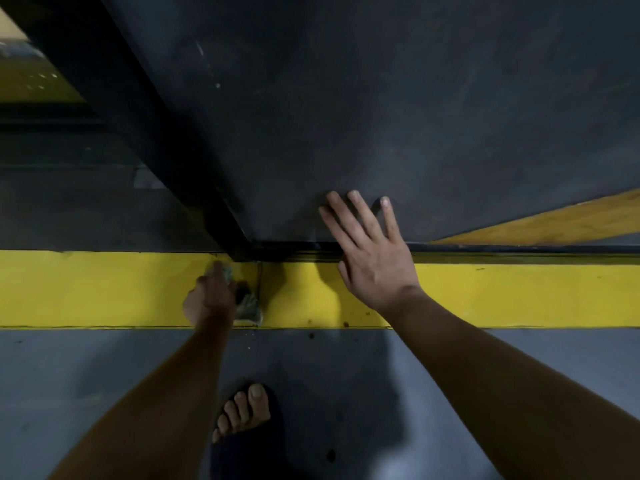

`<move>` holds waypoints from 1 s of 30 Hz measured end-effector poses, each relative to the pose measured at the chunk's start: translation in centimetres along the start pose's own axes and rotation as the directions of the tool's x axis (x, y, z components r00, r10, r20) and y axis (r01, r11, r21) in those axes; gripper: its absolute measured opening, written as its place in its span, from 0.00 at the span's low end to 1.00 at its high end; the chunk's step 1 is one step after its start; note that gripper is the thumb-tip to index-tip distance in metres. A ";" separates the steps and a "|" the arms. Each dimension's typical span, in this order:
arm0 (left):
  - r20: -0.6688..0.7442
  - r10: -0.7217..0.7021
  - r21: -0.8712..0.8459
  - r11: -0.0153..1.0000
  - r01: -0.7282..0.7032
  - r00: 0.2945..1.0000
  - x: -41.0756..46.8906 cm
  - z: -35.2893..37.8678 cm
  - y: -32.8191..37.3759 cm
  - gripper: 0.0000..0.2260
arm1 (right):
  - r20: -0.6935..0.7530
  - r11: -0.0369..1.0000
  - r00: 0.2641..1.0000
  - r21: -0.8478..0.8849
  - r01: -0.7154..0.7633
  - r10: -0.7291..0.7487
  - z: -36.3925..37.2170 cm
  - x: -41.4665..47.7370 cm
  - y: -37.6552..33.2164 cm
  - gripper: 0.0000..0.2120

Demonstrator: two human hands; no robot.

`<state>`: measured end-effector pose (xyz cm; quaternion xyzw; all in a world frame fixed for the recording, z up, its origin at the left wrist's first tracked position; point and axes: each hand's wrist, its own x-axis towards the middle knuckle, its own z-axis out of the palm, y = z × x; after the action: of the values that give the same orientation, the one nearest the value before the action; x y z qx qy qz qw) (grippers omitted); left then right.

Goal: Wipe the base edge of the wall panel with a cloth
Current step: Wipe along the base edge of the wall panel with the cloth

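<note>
A dark grey wall panel [363,116] rises ahead of me; its black base edge [298,252] runs along the top of a yellow painted strip [104,289]. My left hand [209,299] is shut on a crumpled greenish cloth [249,306], which it presses against the yellow strip just under the panel's lower left corner. My right hand [372,251] lies flat with its fingers spread, palm across the base edge and fingertips on the panel face.
A black vertical frame post [166,140] borders the panel on the left. A yellow diagonal stripe [554,223] crosses the panel at the right. Below is a blue-grey floor [346,393], where my bare foot [246,414] rests on a dark sandal.
</note>
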<state>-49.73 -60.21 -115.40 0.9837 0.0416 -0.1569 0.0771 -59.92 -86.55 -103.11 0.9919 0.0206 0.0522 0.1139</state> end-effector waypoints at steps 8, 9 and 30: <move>0.054 -0.142 0.127 0.983 0.134 0.988 -0.8 -0.8 -4.8 0.09 | 0.005 0.998 0.999 0.022 -0.050 0.050 -0.3 -0.2 -1.0 0.40; 0.060 -0.150 0.131 0.981 0.141 0.987 -1.1 -0.6 -5.3 0.09 | 0.003 0.998 0.998 0.031 -0.055 0.055 -0.3 -0.2 -1.1 0.40; 0.053 0.092 0.038 0.995 -0.094 0.994 1.5 0.1 0.3 0.21 | 0.013 0.997 0.998 0.039 -0.066 0.066 1.8 0.3 -1.5 0.44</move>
<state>-48.30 -60.48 -115.89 0.9816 -0.0095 -0.1791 0.0653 -59.50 -85.43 -105.17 0.9944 -0.0119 0.0499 0.0927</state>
